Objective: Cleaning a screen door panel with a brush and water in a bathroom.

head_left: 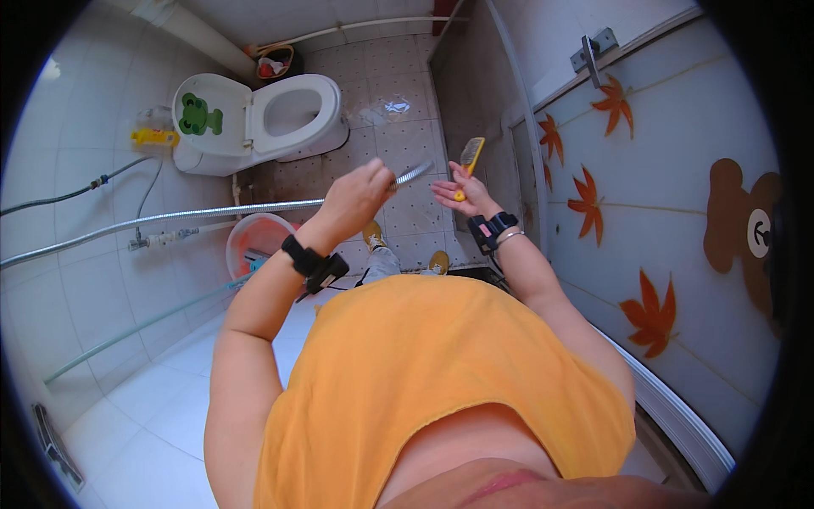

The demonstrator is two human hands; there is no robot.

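My left hand (363, 197) is closed around a silvery flexible metal shower hose (212, 209). From the left wall the hose runs to my fist, and a short blurred end sticks out past it to the right. My right hand (465, 193) is turned palm up with its fingers stretched out. Across it lies a yellow-handled brush (473, 156), held by the thumb, bristle end pointing away from me. The two hands are apart, above the tiled floor. Dark devices are strapped to both wrists.
A white toilet (298, 119) with raised lid stands ahead on the left. Beyond it is a dark bin (278, 64). A pink basin (246, 242) sits below my left forearm. Wet patches shine on the floor (394, 106). A sliding door with leaf decorations (593, 204) borders the right.
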